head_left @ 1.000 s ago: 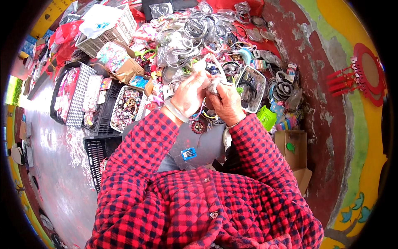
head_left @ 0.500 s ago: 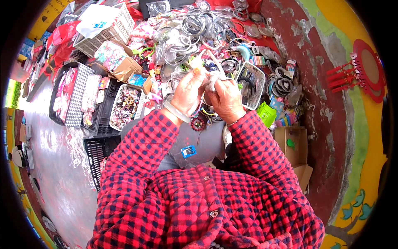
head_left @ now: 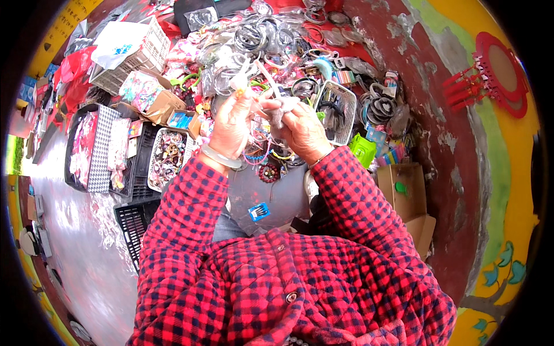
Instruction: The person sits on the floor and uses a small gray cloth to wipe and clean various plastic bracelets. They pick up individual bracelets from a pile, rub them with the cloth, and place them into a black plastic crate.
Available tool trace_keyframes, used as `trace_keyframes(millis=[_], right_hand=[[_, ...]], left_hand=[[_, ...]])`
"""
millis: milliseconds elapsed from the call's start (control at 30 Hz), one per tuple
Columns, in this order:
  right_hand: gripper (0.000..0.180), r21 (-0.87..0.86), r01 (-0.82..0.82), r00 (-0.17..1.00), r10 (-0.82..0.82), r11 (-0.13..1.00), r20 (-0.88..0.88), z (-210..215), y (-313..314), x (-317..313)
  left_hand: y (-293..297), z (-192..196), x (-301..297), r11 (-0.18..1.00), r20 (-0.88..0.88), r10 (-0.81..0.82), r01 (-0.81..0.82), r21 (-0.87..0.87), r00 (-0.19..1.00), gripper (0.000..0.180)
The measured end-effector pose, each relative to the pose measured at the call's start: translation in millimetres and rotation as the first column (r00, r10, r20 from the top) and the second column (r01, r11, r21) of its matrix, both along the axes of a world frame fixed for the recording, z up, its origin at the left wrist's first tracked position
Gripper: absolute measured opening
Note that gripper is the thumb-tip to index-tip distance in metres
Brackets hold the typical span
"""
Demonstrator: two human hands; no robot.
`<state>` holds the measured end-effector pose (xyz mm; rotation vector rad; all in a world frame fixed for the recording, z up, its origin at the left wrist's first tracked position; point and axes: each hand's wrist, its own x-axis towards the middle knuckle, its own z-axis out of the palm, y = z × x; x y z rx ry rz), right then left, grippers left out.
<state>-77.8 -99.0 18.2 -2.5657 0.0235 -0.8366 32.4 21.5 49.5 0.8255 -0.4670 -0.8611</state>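
Over my lap, both hands are raised in front of a heap of hair accessories. My right hand [head_left: 304, 132] is closed around a pale band [head_left: 268, 78] with a grey fuzzy piece [head_left: 277, 120] on it, which looks like a headband. My left hand [head_left: 231, 128], wearing a pale bangle [head_left: 221, 157], has its fingers bent up beside the band. A small orange-yellow spot shows at its fingertips, too small to name. Below the hands lie a beaded dark red ring [head_left: 268, 172] and coloured hair bands [head_left: 257, 157]. A blue card [head_left: 259, 211] rests on my lap.
At the right are a white basket [head_left: 351, 118] of black items, a bright green box [head_left: 363, 151] and an open cardboard box [head_left: 403, 185]. On the left stand a basket of hair ties [head_left: 191, 149], a black crate [head_left: 128, 224] and a white crate [head_left: 151, 55]. A red wall [head_left: 447, 242] borders the right.
My hands have moved slightly apart, showing more of the grey fuzzy piece between them. The whole view has shifted a little, with the heap now further left.
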Motion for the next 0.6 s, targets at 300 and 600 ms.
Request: trace_keyframes(millis=[300, 600], right_hand=[[0.027, -0.028, -0.038, 0.997, 0.036, 0.999, -0.072, -3.3, 8.4, -5.8], [0.035, 0.109, -0.075, 0.997, 0.078, 0.991, -0.026, -5.7, 14.9, -3.2]], left_hand=[[3.1, -20.4, 11.2, 0.994, -0.175, -0.106, 0.099, -0.051, 0.979, 0.024], [-2.7, -32.5, 5.6, 0.985, -0.301, -0.144, 0.109, -0.132, 0.942, 0.024]])
